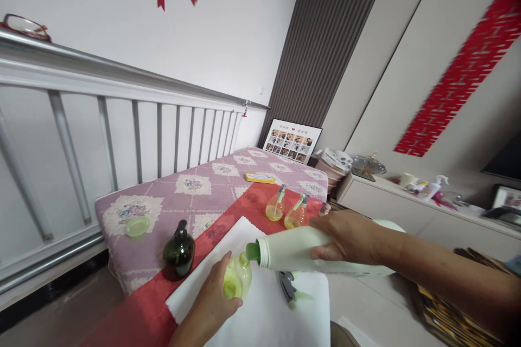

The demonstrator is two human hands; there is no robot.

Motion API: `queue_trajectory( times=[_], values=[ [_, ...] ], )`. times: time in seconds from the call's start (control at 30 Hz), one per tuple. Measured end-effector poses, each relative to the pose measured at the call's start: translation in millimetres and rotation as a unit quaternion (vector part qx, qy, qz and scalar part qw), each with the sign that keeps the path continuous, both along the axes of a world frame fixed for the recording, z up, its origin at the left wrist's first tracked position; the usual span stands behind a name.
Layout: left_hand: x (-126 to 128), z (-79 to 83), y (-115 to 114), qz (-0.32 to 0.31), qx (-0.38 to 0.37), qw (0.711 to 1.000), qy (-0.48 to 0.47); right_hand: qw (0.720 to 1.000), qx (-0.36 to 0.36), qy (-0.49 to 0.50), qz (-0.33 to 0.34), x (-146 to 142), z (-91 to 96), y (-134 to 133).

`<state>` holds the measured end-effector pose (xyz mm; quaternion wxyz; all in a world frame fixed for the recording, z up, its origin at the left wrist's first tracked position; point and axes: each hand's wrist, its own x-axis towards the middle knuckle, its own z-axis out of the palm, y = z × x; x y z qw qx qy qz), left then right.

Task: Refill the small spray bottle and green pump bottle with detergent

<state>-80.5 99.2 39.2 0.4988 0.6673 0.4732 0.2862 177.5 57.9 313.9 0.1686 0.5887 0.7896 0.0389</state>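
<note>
The left hand (215, 299) wraps around a yellow bottle (239, 277) above the white sheet (293, 322), near the front edge of the table (163, 201) — the right hand (347, 236) clasps a tilted pale-green jug (293, 249), mouth at neck. A metal railing (159, 141) follows the left edge.

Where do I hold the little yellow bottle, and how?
Probably around the round body of the little yellow bottle, coming from the left, as the left hand does. The body is wider than the neck, and the big pale green bottle already comes to its mouth from the right.
</note>
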Motion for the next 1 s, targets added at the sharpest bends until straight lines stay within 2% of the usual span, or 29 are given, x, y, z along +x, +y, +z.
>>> queue_trajectory(
  times=[0.23, 0.5, 1.0],
  values=[
    [0.2, -5.2, 1.3, -0.004, 0.006, 1.0, -0.001, 1.0, 0.006, -0.024, 0.001, -3.6, 1.6, -2.5],
    [-0.2, 0.7, 0.2, -0.005, 0.002, 1.0, 0.005, 0.999, 0.016, -0.029, 0.009, -3.8, -1.4, -3.1],
    [1.2, -4.3, -0.4, -0.006, 0.007, 1.0, 0.01, 0.999, 0.02, -0.026, 0.0, -10.3, 1.7, -6.6]
  ],
)
